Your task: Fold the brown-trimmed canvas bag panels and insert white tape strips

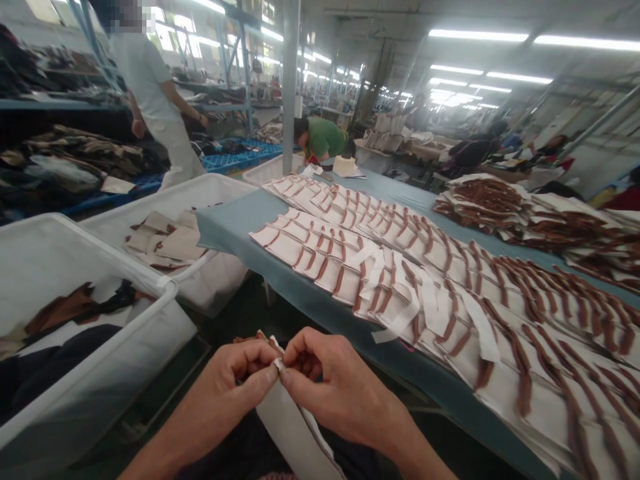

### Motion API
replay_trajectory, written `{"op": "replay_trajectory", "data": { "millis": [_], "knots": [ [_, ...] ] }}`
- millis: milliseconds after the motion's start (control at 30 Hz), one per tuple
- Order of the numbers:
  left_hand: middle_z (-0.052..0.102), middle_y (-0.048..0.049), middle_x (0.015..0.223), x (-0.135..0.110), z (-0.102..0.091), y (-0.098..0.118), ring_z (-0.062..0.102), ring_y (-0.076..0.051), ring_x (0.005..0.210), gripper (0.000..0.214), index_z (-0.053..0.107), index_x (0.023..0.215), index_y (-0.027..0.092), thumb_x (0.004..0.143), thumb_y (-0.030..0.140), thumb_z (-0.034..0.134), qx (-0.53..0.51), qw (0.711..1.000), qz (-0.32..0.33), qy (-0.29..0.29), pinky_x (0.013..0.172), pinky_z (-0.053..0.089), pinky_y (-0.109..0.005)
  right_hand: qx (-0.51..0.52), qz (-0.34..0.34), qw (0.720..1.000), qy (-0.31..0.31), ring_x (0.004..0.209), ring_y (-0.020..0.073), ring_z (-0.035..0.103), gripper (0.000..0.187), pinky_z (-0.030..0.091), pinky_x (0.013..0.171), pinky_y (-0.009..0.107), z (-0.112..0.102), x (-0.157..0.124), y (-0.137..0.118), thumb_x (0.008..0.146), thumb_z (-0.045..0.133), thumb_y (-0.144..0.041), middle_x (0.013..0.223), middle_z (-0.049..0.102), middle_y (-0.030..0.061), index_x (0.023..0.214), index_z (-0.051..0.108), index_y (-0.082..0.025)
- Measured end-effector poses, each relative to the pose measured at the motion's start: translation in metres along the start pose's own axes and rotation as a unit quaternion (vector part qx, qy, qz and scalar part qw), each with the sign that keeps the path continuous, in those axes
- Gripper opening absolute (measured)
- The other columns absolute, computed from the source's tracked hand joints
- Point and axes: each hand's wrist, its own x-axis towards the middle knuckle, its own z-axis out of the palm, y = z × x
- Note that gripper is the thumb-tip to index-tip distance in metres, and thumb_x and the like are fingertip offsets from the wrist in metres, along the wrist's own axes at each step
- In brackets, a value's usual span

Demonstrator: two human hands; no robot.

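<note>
Now, starting far left with a big white bin (125, 393), loaded with dark and brown cloth (65, 363). Just behind, a second white bin (225, 277) with pale cloth pieces (183, 243) inside, and past that, a person in pale clothes (143, 83), upright. Into the middle, down low, to the left hand (245, 373), with a grip pinched on the top end of a pale cloth strip (290, 423). Held in front of the blue-green bench (235, 227), slanting away to the lower right, with brown showing up top. Straight across to the right hand (333, 380), with a grip pinched on that same end, thumbs almost tip to tip. Beyond, a person in green (325, 137), bent over at the bench's far end. On over the bench, to overlapping rows of pale pieces with brown bands (345, 287). Across the nearer row, a scatter of loose white strips (480, 327). Finally, far right, big stacks of pale and brown cloth (500, 207).
</note>
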Motion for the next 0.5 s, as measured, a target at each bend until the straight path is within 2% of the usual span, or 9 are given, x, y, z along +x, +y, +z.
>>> {"op": "replay_trajectory", "data": {
  "millis": [233,367,500],
  "knots": [
    [0.06,-0.001,0.069,0.008,-0.009,-0.007,0.049,-0.016,0.065,0.042,0.071,0.075,0.015,0.086,0.056,0.064,0.0,1.0,-0.008,0.028,0.06,0.038,-0.025,-0.017,0.013,1.0,-0.006,0.064,0.0098,0.059,0.008,0.04,0.056,0.019,0.005,0.017,0.005,0.093,0.066,-0.015,0.072,0.066,-0.0038,0.087,0.071,-0.016],
    [0.056,0.0013,0.063,0.012,-0.009,-0.004,0.044,-0.014,0.06,0.04,0.067,0.07,0.017,0.083,0.055,0.061,0.015,0.998,-0.028,0.049,0.056,0.033,-0.025,-0.057,0.007,0.998,-0.001,0.066,0.0122,0.065,0.008,0.044,0.059,0.02,0.008,0.023,0.002,0.093,0.065,-0.015,0.075,0.071,-0.0014,0.089,0.072,-0.016],
    [0.064,-0.0013,0.066,0.012,-0.007,-0.001,0.051,-0.016,0.062,0.038,0.07,0.07,0.017,0.084,0.05,0.057,0.056,0.996,-0.009,0.068,0.059,0.038,-0.026,-0.134,-0.019,0.991,0.019,0.07,0.0151,0.07,0.008,0.044,0.063,0.023,0.011,0.026,0.002,0.092,0.065,-0.014,0.078,0.075,0.0012,0.088,0.07,-0.018]
  ]
}}
